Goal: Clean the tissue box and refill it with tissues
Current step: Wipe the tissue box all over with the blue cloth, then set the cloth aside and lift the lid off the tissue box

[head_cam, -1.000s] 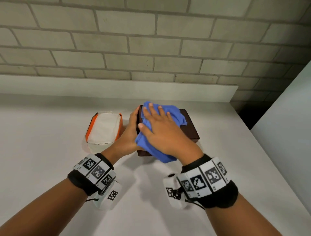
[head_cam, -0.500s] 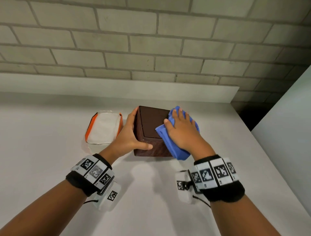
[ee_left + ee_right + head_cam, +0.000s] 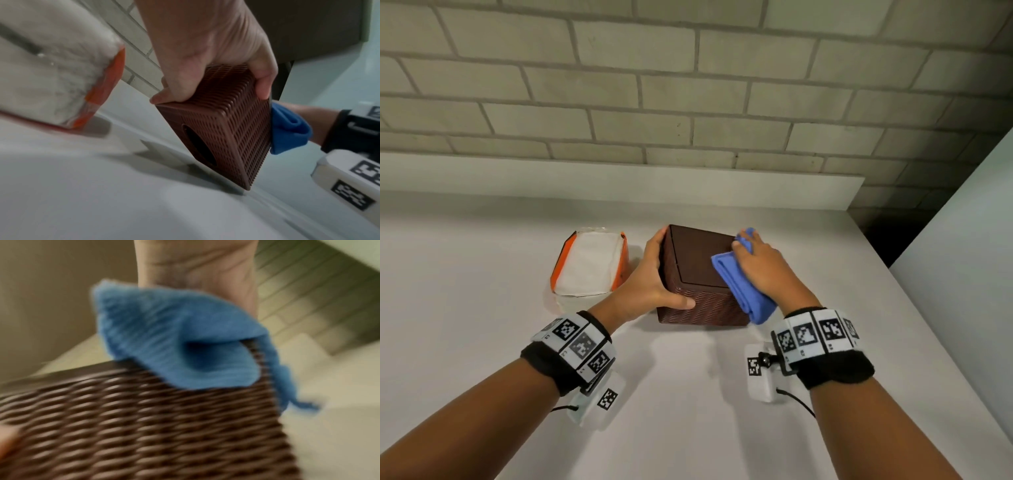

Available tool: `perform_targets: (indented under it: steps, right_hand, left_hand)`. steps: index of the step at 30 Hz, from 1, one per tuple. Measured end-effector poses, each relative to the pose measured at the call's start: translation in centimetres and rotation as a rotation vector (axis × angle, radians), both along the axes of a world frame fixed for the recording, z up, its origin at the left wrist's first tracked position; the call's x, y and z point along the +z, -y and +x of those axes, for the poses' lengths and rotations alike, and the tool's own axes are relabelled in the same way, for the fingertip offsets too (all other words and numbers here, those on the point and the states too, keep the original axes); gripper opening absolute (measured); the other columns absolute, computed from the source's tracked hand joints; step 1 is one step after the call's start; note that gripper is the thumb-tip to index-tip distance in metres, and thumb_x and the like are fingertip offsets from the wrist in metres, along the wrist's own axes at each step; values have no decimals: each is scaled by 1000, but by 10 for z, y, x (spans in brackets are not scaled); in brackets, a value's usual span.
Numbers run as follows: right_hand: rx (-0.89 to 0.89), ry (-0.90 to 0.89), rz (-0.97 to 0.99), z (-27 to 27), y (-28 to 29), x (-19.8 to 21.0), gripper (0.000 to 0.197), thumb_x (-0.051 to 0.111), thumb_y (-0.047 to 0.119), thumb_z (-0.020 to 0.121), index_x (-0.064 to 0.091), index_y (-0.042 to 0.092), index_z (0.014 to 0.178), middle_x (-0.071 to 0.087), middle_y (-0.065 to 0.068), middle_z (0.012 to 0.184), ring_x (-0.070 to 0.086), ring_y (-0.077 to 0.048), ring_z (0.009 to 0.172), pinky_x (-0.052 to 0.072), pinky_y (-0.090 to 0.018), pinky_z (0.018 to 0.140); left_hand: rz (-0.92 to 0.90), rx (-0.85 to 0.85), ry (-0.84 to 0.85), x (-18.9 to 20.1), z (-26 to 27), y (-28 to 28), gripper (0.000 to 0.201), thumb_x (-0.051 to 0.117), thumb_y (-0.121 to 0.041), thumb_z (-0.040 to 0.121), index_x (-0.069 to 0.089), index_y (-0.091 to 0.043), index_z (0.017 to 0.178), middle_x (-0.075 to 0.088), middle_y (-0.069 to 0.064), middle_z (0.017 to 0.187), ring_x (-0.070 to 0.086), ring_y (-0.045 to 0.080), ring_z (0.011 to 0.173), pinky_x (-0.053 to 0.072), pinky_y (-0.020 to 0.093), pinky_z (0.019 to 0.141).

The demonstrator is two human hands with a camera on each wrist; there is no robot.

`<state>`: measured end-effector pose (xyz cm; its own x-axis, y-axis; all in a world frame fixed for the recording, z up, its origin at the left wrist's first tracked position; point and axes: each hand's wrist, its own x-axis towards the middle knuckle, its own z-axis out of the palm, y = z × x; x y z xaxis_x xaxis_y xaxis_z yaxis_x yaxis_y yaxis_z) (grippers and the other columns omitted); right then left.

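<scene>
Currently, left hand (image 3: 654, 284): grips tissue box (image 3: 698, 274) left side.
Right hand (image 3: 763, 270): presses blue cloth (image 3: 743, 291), fingers flat.
Risk: your push slides the box left into the tissue pack (image 3: 589, 267).

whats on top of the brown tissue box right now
A folded blue cloth lies over the right edge of the brown tissue box, pressed by the right hand. The surface under the cloth is hidden.
</scene>
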<state>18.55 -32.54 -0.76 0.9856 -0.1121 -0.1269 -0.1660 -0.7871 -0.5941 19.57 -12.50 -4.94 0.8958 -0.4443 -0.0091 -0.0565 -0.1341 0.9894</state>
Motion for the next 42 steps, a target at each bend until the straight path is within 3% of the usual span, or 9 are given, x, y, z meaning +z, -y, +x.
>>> perform_targets:
  steps: [3, 7, 10, 14, 19, 25, 30, 36, 42]
  right_hand:
    - [-215, -10, 385, -1, 24, -11, 37, 37, 33, 100, 58, 13, 123, 59, -19, 129, 56, -32, 115, 42, -38, 100]
    - [-356, -41, 655, -7, 47, -14, 29, 42, 26, 98, 62, 19, 80, 63, -18, 107, 58, -30, 97, 46, -37, 91]
    - [-461, -34, 753, -8, 63, -18, 24, 43, 27, 98, 60, 12, 91, 62, -20, 111, 59, -32, 95, 47, -40, 90]
    - [-497, -34, 860, -13, 79, -21, 30, 47, 27, 98, 58, 6, 116, 61, -17, 106, 60, -23, 78, 49, -33, 71]
    - [-202, 25, 447, -23, 99, -15, 37, 43, 23, 100, 53, 11, 133, 53, -11, 138, 52, -24, 121, 38, -28, 100]
    - [-60, -10, 32, -32, 114, -30, 50, 45, 23, 99, 32, 12, 146, 41, -12, 148, 39, -29, 137, 29, -32, 110]
    - [28, -437, -319, -43, 119, -60, 89, 48, 60, 86, -10, 34, 149, -18, -5, 159, -18, -37, 145, -3, -56, 115]
    - [-92, -499, -325, -41, 112, -62, 66, 12, 63, 93, -12, 37, 148, -25, -6, 157, -18, -41, 144, -2, -59, 116]
    - [-157, -517, -344, -29, 100, -79, 77, 18, 67, 90, -7, 29, 151, -17, -10, 159, -10, -41, 145, -1, -51, 117]
  left_hand:
    - [34, -12, -24, 0, 5, 3, 132, 83, 2, 50, 1, -23, 150, 37, -4, 139, 50, -5, 114, 51, 10, 85]
    - [84, -41, -58, -1, 12, 3, 124, 76, 17, 65, -4, -23, 150, 34, -4, 141, 47, -4, 114, 47, 3, 83]
    - [84, -24, -93, -5, 17, 3, 122, 74, 19, 66, -3, -24, 150, 37, -4, 138, 47, -11, 109, 49, 7, 85]
    - [132, -31, -150, -7, 23, 3, 132, 80, 10, 57, -4, -30, 150, 34, -2, 146, 44, 12, 129, 43, 34, 106]
    - [231, -85, -202, -3, 29, -1, 139, 75, 18, 61, -19, -39, 146, 22, 1, 155, 35, 21, 138, 39, 44, 110]
    - [329, -104, -210, -1, 26, -4, 133, 69, 19, 69, -24, -38, 144, 26, 3, 152, 44, 19, 126, 46, 28, 95]
    - [314, -99, -207, -2, 25, -2, 131, 66, 20, 72, -25, -40, 143, 25, 3, 153, 51, 18, 116, 51, 28, 90]
    - [223, -75, -233, -2, 20, -1, 127, 60, 22, 75, -24, -45, 142, 21, 0, 157, 63, 15, 103, 58, 34, 81]
    - [187, -42, -232, -4, 14, 4, 122, 57, 23, 77, -21, -43, 144, 34, -6, 143, 62, 11, 98, 55, 34, 83]
